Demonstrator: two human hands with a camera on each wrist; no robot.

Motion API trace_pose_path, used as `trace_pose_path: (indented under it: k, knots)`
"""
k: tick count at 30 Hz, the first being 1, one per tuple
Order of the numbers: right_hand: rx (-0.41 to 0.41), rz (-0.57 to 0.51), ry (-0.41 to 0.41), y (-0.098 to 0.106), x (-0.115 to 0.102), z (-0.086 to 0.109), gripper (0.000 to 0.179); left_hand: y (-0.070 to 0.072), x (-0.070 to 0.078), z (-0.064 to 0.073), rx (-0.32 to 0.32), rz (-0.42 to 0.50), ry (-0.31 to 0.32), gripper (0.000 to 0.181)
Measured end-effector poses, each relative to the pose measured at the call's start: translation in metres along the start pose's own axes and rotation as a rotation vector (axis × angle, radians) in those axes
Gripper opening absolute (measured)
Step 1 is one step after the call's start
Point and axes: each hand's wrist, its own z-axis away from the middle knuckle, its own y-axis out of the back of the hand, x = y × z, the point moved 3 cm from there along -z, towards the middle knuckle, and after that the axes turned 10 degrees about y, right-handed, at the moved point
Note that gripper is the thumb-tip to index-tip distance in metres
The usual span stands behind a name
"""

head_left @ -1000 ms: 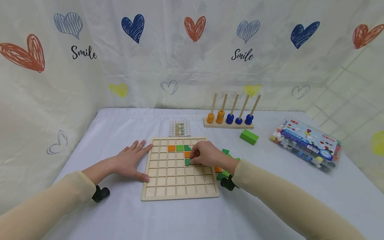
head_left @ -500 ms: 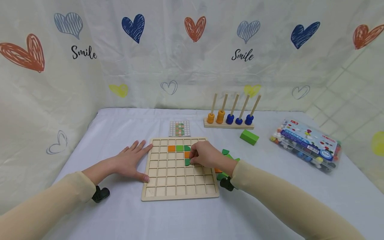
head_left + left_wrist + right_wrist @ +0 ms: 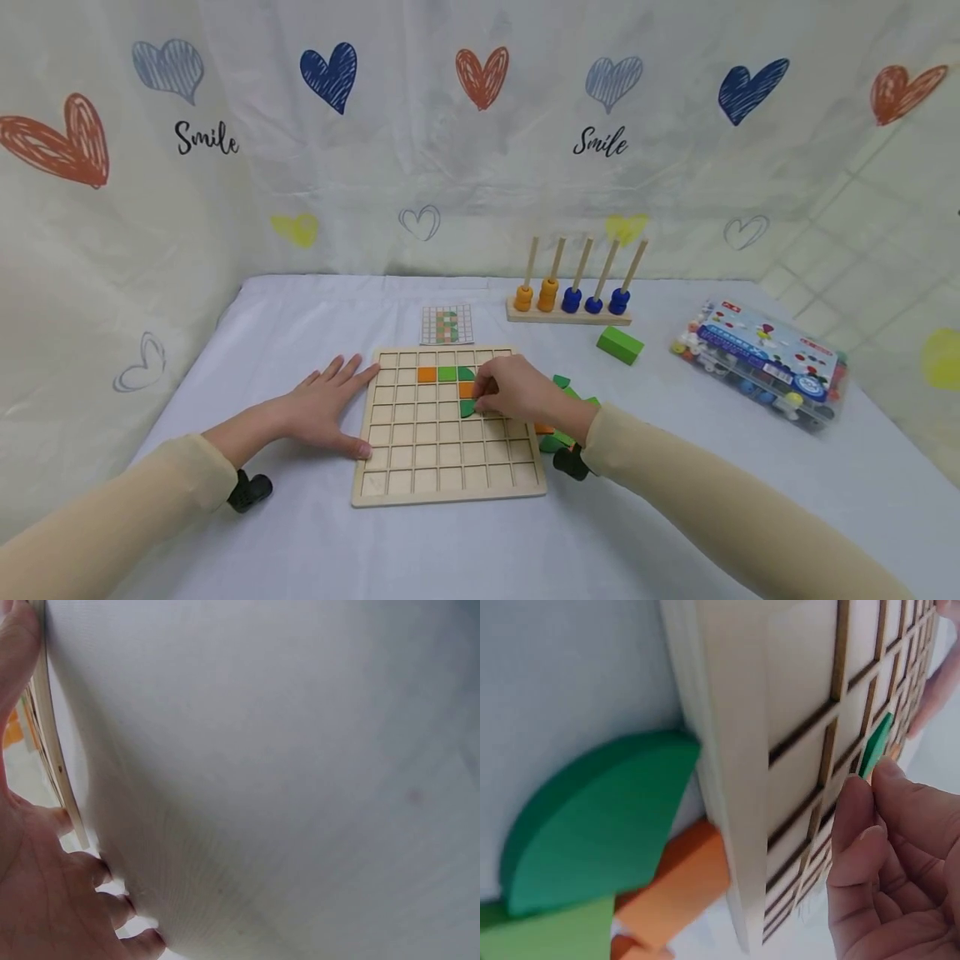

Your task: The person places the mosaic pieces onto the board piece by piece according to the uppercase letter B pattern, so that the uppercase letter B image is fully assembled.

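Note:
A wooden grid board [image 3: 450, 478] lies on the cloth in front of me. My left hand [image 3: 324, 410] is spread flat at its left side, index fingertip and thumb on the frame. Over the board's right half, my right hand [image 3: 512, 388] pinches a dark green quarter-circle block [image 3: 877, 744] between thumb and fingers, down in a grid cell; the fingers partly cover it. Just above sits an orange square block [image 3: 466, 389]. The row beyond holds another orange square block [image 3: 427, 375], a light green square block [image 3: 447, 374] and a dark green quarter-circle block [image 3: 465, 373].
Loose green and orange blocks [image 3: 592, 825] lie against the board's right edge, partly under my right forearm. A printed pattern card [image 3: 447, 325] is beyond the board. Farther back are a peg abacus [image 3: 570, 317], a green rectangular block [image 3: 620, 344] and a plastic case [image 3: 765, 358].
The whole head view has shifted slightly. Both hands keep their places on the board, and the right fingers stay at the same dark green block.

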Motion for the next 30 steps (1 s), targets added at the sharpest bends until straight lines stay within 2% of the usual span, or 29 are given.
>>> trace_pose_path:
  k: [9, 15, 22, 26, 30]
  knots:
    - [0.016, -0.002, -0.006, 0.023, 0.019, 0.020, 0.007, 0.000, 0.000, 0.003, 0.003, 0.001, 0.001, 0.127]
    - [0.070, 0.052, 0.004, 0.044, 0.045, 0.035, 0.011, 0.000, -0.002, 0.002, -0.001, 0.003, 0.007, 0.127]
    - [0.123, 0.085, -0.027, 0.064, 0.073, 0.050, 0.017, 0.001, -0.003, 0.001, -0.001, 0.001, 0.002, 0.127]
    - [0.100, 0.074, -0.055, 0.067, 0.085, 0.056, 0.017, 0.000, -0.003, 0.001, -0.002, 0.006, 0.002, 0.127]
    - [0.028, 0.040, -0.082, 0.064, 0.093, 0.063, 0.013, 0.001, -0.002, 0.001, -0.006, 0.007, 0.005, 0.127]
